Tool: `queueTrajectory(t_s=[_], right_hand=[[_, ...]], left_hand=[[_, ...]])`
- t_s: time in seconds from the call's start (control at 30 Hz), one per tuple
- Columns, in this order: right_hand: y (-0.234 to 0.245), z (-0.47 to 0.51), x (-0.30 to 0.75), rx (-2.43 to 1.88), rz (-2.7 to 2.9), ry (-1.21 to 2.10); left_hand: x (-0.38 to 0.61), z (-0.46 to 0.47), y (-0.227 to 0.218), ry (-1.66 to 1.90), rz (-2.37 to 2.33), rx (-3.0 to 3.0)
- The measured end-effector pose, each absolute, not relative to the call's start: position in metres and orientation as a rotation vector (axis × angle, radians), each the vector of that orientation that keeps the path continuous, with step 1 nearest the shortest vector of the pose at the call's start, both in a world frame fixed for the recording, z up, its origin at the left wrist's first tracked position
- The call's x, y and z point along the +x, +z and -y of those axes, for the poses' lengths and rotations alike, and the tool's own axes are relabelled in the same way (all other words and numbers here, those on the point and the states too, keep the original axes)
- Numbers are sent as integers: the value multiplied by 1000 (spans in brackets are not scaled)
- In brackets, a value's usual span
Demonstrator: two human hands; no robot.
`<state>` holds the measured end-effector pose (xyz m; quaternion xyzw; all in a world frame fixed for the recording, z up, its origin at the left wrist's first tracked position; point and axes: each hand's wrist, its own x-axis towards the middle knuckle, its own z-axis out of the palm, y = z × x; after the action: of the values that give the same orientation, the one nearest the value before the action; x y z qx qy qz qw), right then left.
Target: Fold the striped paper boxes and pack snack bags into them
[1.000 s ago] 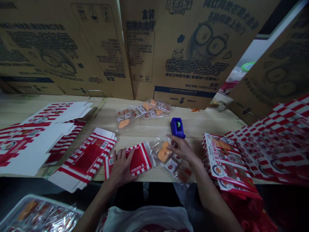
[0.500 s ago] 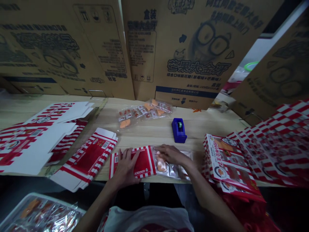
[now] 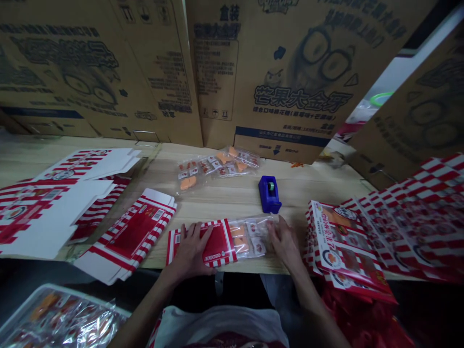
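A red box with red-and-white striped ends (image 3: 217, 244) lies flat near the table's front edge. My left hand (image 3: 192, 249) rests on its top with the fingers spread. From the box's right end extends a clear plastic packet (image 3: 250, 237) of orange pieces and small printed sachets. Whether its left end is inside the box or under it, I cannot tell. My right hand (image 3: 284, 241) has its fingers closed on the packet's right end. Just beyond that hand stands a blue tape dispenser (image 3: 269, 195). Several similar packets (image 3: 217, 166) lie farther back.
Another flat striped box (image 3: 136, 232) and a stack of unfolded cartons (image 3: 54, 203) lie to the left. Filled boxes (image 3: 344, 241) are piled at the right. Tall cardboard (image 3: 253, 72) walls the back. A tray of packets (image 3: 47, 290) sits below at the lower left.
My right hand has moved from the packet's left part to its right end. The packet now shows orange pieces and printed sachets, with less of its length outside the box. My left hand stays put.
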<state>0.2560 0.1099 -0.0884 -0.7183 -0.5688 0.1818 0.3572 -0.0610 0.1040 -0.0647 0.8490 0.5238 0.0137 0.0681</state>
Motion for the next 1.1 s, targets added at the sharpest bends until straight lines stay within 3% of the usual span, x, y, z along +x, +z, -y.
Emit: queueTrajectory(t_s=[0.13,0.33,0.53,0.7,0.93,1.1], right_hand=[[-88,-91,248,-1880,1314,671],[-78,-91,175,-1263,1196,1418],[-83,-82,165,-1352,956,900],[-86,-80,153,-1221,775,1134],[-80,-91,175,-1066,822,1421],[-91,-81,177,-1169,1047,1263]], left_hand=[[-51,-103,-64,70,-1589,2537],[-39,-104,-61,116,-1614,2528],[-38,-102,-53,403,-1996,2328],[-18,-89,-51,599,-1943,2120],[-31,-83,-68,976,-1288,1573],[-36,-77,-75,1024,-1133,1334]])
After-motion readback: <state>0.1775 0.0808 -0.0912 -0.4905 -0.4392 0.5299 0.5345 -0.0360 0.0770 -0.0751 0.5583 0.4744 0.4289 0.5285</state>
